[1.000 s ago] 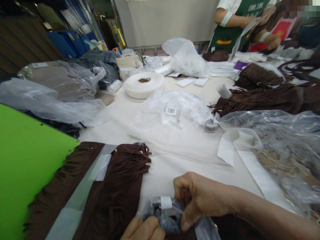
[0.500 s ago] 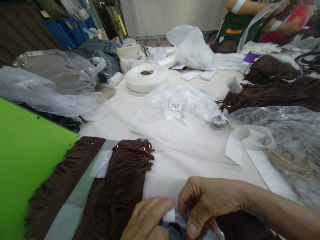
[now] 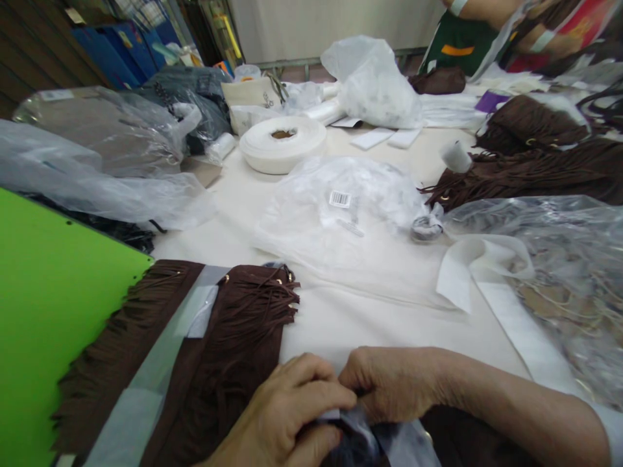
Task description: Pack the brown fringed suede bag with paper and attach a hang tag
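Note:
At the bottom of the view my left hand (image 3: pixel 287 415) is closed, thumb and fingers pinching a crumpled clear plastic wrapping (image 3: pixel 406 444) with something dark inside. A small white strip (image 3: pixel 329 414) shows under its fingers. Against it, my right hand (image 3: pixel 394 386) is curled in with its fingertips hidden, gripping the same plastic. Below my right forearm lies a dark brown piece (image 3: pixel 479 436), partly out of view. To the left of my hands lies a dark brown fringed bag (image 3: pixel 243 353), with translucent film (image 3: pixel 160 353) and a brown fringed piece (image 3: pixel 111 344) beside it.
Ahead on the white table are a clear bag with a barcode label (image 3: pixel 339 198) and a white roll of strip (image 3: pixel 283 146). White foam strip (image 3: pixel 506 318) and bagged cords (image 3: pixel 574 285) lie right, a green board (image 3: pixel 63 311) left. A co-worker's arm (image 3: pixel 487 13) is at the far right.
My left hand has moved up and right over the plastic, closing on the white strip. My right hand has turned inward, its thumb now hidden. The camera view has shifted slightly.

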Tool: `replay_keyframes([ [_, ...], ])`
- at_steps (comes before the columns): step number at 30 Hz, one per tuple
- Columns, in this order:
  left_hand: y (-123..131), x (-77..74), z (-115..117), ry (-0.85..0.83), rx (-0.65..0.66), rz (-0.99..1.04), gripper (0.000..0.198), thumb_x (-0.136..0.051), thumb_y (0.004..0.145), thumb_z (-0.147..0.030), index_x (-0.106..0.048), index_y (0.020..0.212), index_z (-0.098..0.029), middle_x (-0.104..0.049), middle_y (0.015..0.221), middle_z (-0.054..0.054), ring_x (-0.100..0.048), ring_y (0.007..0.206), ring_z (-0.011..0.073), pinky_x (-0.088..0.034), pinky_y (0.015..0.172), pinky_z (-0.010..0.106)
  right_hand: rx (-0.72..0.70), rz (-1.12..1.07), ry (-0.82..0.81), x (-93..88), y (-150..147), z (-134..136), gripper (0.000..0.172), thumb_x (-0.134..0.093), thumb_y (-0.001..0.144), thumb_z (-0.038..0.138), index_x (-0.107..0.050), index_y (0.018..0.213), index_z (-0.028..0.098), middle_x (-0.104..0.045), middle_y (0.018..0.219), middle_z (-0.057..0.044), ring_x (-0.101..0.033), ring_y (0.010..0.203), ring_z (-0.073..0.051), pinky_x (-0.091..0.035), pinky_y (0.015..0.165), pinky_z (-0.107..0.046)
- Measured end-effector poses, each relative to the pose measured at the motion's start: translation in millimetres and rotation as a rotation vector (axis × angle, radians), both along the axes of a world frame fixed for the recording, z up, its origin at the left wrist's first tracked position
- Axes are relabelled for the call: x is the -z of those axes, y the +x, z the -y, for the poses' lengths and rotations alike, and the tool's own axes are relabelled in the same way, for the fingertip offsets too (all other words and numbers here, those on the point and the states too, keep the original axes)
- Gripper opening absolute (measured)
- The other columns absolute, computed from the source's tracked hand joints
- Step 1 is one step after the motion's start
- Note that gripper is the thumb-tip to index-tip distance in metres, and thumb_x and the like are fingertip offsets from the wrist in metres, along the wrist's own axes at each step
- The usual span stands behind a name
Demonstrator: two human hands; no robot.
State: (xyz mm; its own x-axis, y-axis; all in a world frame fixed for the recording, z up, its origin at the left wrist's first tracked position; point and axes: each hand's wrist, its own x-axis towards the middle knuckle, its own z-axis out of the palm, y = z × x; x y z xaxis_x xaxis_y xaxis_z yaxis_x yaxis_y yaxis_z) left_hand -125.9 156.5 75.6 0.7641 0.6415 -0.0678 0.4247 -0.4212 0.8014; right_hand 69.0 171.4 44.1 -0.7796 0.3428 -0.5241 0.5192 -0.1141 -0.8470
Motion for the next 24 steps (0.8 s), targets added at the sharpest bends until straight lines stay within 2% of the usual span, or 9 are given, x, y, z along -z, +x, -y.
replay_keyframes([
  [2,4.4,2.2,-2.1,-0.090,-0.009,0.050,0.032,-0.051,0.074,-0.001,-0.062,0.095,-0.023,-0.060,0.090,0.001,-0.060,0.084,0.0097,-0.050,0.075,0.016,0.012,-0.009,0.047,0.8,0.3,1.7,0.008,-0.054,0.071,0.010,-0.054,0.063,0.013,-0.035,0.049,0.008,-0.035,0.046,-0.003,-0.027,0.039,-0.011],
  [4,7.3,1.7,-1.4,-0.081,0.024,0.086,0.030,-0.048,0.076,-0.001,-0.063,0.093,-0.021,-0.062,0.090,0.002,-0.061,0.083,0.0091,-0.050,0.074,0.015,0.036,-0.042,0.075,2.4,-0.2,3.7,0.008,-0.053,0.069,0.006,-0.057,0.065,0.012,-0.037,0.049,0.008,-0.035,0.047,-0.003,-0.028,0.041,-0.010],
  [10,13.4,-12.3,2.1,0.310,0.183,-0.052,0.026,-0.037,0.087,-0.015,-0.062,0.087,-0.021,-0.065,0.077,0.001,-0.062,0.073,0.0102,-0.051,0.070,0.016,0.116,-0.075,0.095,9.4,-3.0,7.7,0.006,-0.055,0.069,0.006,-0.059,0.067,0.011,-0.040,0.053,0.008,-0.037,0.050,-0.004,-0.029,0.043,-0.012],
  [12,16.1,-16.2,1.0,0.373,0.269,-0.133,0.021,-0.041,0.085,-0.015,-0.061,0.082,-0.021,-0.064,0.076,0.001,-0.061,0.072,0.0112,-0.051,0.068,0.017,0.134,-0.072,0.116,10.1,-1.9,7.9,0.007,-0.053,0.068,0.007,-0.056,0.063,0.012,-0.038,0.052,0.008,-0.036,0.050,-0.004,-0.027,0.042,-0.012],
  [15,20.5,-18.5,-0.5,0.458,0.329,-0.262,0.016,-0.045,0.080,-0.012,-0.058,0.081,-0.021,-0.063,0.079,0.002,-0.061,0.074,0.0139,-0.052,0.068,0.021,0.186,-0.101,0.098,10.3,0.9,7.5,0.009,-0.051,0.067,0.005,-0.053,0.062,0.012,-0.035,0.051,0.008,-0.034,0.050,-0.004,-0.026,0.042,-0.013],
  [20,26.5,-19.5,0.8,0.529,0.455,-0.308,0.017,-0.047,0.073,-0.006,-0.054,0.072,-0.021,-0.061,0.079,0.002,-0.059,0.071,0.0150,-0.052,0.063,0.021,0.214,-0.117,0.087,14.2,1.8,9.5,0.010,-0.050,0.067,0.007,-0.052,0.059,0.012,-0.035,0.052,0.008,-0.034,0.051,-0.005,-0.026,0.043,-0.014],
  [23,27.2,-23.4,0.0,0.525,0.427,-0.234,0.016,-0.048,0.076,-0.009,-0.052,0.067,-0.021,-0.059,0.076,0.000,-0.058,0.071,0.0131,-0.051,0.064,0.019,0.268,-0.135,0.027,17.4,0.8,12.2,0.008,-0.051,0.066,0.008,-0.053,0.059,0.012,-0.036,0.052,0.008,-0.035,0.052,-0.005,-0.029,0.044,-0.014],
  [24,26.8,-24.8,-1.0,0.531,0.373,-0.209,0.018,-0.047,0.077,-0.010,-0.052,0.065,-0.022,-0.058,0.074,-0.002,-0.058,0.069,0.0112,-0.050,0.063,0.016,0.290,-0.141,-0.015,18.1,0.8,13.0,0.008,-0.051,0.066,0.009,-0.053,0.059,0.013,-0.037,0.051,0.008,-0.035,0.051,-0.005,-0.030,0.044,-0.014],
])
